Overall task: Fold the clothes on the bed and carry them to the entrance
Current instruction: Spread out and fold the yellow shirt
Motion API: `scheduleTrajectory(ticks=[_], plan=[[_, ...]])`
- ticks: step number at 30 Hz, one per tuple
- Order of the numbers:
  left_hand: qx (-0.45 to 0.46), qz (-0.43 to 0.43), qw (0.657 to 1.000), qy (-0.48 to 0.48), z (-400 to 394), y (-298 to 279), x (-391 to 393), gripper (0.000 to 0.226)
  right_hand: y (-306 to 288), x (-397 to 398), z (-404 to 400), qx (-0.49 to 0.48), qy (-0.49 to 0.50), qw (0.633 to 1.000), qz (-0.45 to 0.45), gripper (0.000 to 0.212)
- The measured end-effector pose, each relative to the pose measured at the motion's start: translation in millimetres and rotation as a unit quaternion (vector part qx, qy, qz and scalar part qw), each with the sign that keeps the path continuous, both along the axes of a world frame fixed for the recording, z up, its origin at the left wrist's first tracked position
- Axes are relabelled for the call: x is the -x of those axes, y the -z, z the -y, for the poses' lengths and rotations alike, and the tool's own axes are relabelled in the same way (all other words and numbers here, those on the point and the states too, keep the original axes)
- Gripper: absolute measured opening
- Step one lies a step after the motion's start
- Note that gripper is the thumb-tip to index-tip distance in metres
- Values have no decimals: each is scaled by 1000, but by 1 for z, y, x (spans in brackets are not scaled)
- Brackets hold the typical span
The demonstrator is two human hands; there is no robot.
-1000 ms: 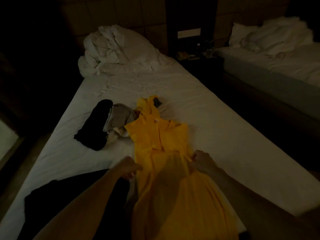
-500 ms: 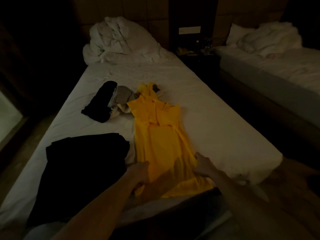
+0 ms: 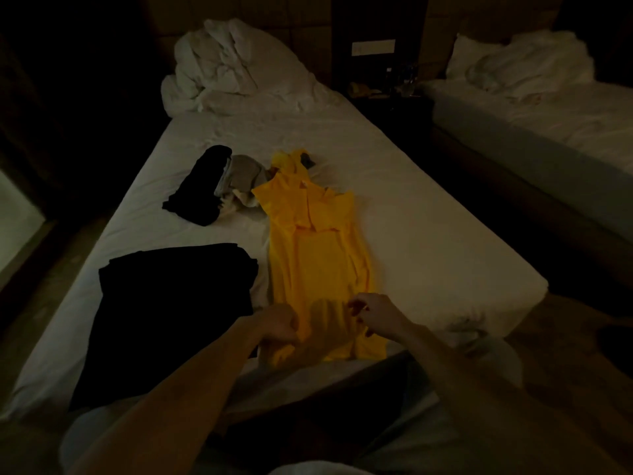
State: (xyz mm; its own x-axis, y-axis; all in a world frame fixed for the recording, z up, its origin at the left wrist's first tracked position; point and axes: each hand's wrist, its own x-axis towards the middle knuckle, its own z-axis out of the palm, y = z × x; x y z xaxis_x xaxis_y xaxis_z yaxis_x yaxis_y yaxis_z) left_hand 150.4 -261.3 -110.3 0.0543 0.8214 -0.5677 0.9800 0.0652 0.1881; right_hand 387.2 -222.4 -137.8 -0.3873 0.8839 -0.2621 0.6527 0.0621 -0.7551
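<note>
A yellow dress (image 3: 318, 255) lies lengthwise on the white bed (image 3: 428, 241), folded into a narrow strip, its hem at the near edge. My left hand (image 3: 279, 323) grips the hem's left side with curled fingers. My right hand (image 3: 371, 313) pinches the hem's right side. A large black garment (image 3: 171, 310) lies flat to the left of the dress. Farther up the bed sit a small black piece (image 3: 200, 195) and a grey-beige bundle (image 3: 241, 180) next to the dress top.
A crumpled white duvet (image 3: 233, 73) is heaped at the head of the bed. A second bed (image 3: 548, 132) stands at the right across a dark gap, with a nightstand (image 3: 387, 94) between them. The room is dim.
Both hands slid down the dress from its waist to the hem near the bed's edge. The view pulled back, showing more of the bed and the black garment.
</note>
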Motion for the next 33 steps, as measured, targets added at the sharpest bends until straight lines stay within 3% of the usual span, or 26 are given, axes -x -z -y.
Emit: scheduleTrajectory(ticks=[2, 4, 6, 8, 10, 11, 12, 15, 18, 22, 26, 29, 31, 33], plan=[[22, 62, 998, -23, -2, 8, 2, 25, 6, -12, 2, -72, -14, 997, 39, 26], [66, 161, 979, -109, -2, 14, 1, 17, 17, -27, 3, -127, -45, 986, 101, 20], [161, 303, 914, -215, 4, 11, -5, 11, 30, -39, 4, -172, -113, 958, 198, 36], [166, 361, 883, -250, 6, 12, -10, 15, 39, -47, 6, -202, -181, 921, 281, 55], [60, 273, 944, -174, 0, 24, -4, 23, 41, -49, 10, -230, -226, 886, 332, 62], [-15, 177, 981, -80, -2, 28, 2, 29, 42, -49, 11, -259, -244, 873, 335, 66], [-74, 98, 992, 15, -2, 32, 8, 34, 42, -48, 12, -279, -261, 859, 341, 74], [-132, -18, 960, 248, 0, 43, 19, 39, 45, -48, 7, -325, -312, 813, 370, 99], [-161, -70, 923, 343, -4, 51, 26, 46, 44, -44, 4, -319, -354, 798, 369, 104], [-229, 62, 889, 391, -4, 55, 47, 51, 41, -43, 4, -322, -348, 805, 358, 99], [-251, 71, 879, 399, -2, 69, 56, 39, 50, -40, 4, -311, -331, 822, 345, 90], [-286, 66, 881, 372, -4, 81, 58, 41, 54, -42, -1, -319, -302, 834, 333, 70], [-296, 80, 902, 305, 1, 71, 44, 43, 47, -41, -4, -298, -269, 872, 280, 53], [-264, 95, 946, 159, 4, 60, 26, 39, 32, -36, -6, -216, -173, 936, 220, 60]])
